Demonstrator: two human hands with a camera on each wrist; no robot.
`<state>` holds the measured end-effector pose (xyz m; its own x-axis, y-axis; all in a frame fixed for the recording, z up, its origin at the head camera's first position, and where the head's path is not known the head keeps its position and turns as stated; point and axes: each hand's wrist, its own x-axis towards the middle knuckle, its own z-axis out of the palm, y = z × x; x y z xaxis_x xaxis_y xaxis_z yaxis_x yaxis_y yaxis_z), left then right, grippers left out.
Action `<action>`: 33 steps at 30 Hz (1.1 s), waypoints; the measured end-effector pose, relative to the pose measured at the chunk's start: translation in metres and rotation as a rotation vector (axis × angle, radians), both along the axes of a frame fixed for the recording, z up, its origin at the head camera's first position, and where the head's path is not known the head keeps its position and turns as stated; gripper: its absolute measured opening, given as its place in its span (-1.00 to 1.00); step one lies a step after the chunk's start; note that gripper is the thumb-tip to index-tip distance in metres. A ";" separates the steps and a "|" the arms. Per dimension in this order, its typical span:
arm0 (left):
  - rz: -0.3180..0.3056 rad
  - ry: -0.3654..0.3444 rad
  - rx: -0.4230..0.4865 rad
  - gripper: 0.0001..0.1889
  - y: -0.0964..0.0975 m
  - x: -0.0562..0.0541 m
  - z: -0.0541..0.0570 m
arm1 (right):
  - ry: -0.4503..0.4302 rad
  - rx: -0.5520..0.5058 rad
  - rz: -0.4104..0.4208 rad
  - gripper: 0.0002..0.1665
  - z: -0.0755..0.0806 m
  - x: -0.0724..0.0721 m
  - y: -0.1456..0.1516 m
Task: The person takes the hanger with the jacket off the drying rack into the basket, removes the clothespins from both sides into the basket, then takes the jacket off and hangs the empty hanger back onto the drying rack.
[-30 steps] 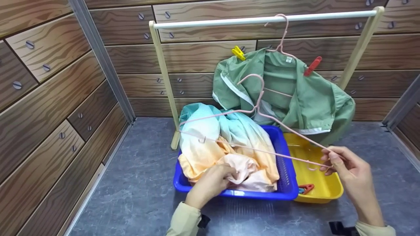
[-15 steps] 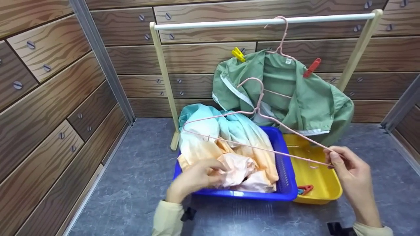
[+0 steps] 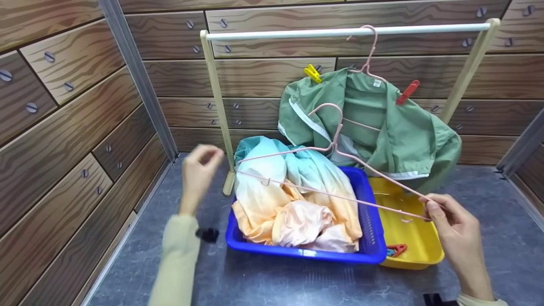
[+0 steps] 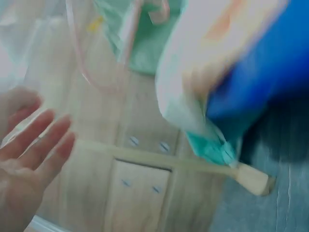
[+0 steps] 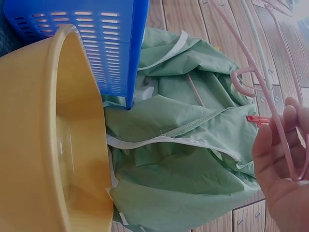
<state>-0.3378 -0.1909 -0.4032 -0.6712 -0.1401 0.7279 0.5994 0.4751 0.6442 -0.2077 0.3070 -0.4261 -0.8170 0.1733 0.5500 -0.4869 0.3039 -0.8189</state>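
Note:
A pink wire clothes hanger [image 3: 335, 146] is held by its right corner in my right hand [image 3: 454, 229], thumb and fingers pinching it. Its hook points up and its left end overlaps the clothes basket in the head view. My left hand [image 3: 199, 174] is raised left of the basket, near the rack's left leg, holding nothing. In the left wrist view its fingers [image 4: 43, 140] are spread and relaxed. A turquoise-to-peach garment [image 3: 263, 204] lies bundled in the blue basket [image 3: 306, 253]. Behind it, a green jacket [image 3: 408, 140] hangs on another pink hanger [image 3: 369, 51].
A white rail [image 3: 272, 35] on wooden legs spans the back. A yellow clothespin [image 3: 313, 73] and a red clothespin [image 3: 408, 92] sit on the jacket's shoulders. Right of the basket stands a yellow tub [image 3: 425, 255] with clothespins [image 3: 396, 250] inside.
My left hand has let go of the garment in the basket and moved left and upward, away from it. The right hand and its hanger have stayed nearly in place.

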 end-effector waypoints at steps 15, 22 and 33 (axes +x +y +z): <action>0.125 -0.219 0.207 -0.83 -0.004 -0.090 0.005 | -0.032 0.123 -0.062 -0.77 -0.008 -0.002 -0.004; 0.078 -0.270 0.288 -0.67 0.005 -0.108 0.005 | -0.024 0.142 -0.056 -0.78 -0.008 -0.004 -0.004; 0.077 -0.229 0.400 -0.82 0.007 -0.121 0.005 | 0.031 0.090 -0.032 -0.81 -0.008 -0.012 -0.015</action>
<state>-0.4588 -0.1839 -0.3981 -0.7850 -0.4354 0.4407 0.3928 0.2004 0.8975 -0.2197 0.2920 -0.4337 -0.7939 0.1478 0.5897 -0.5007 0.3914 -0.7721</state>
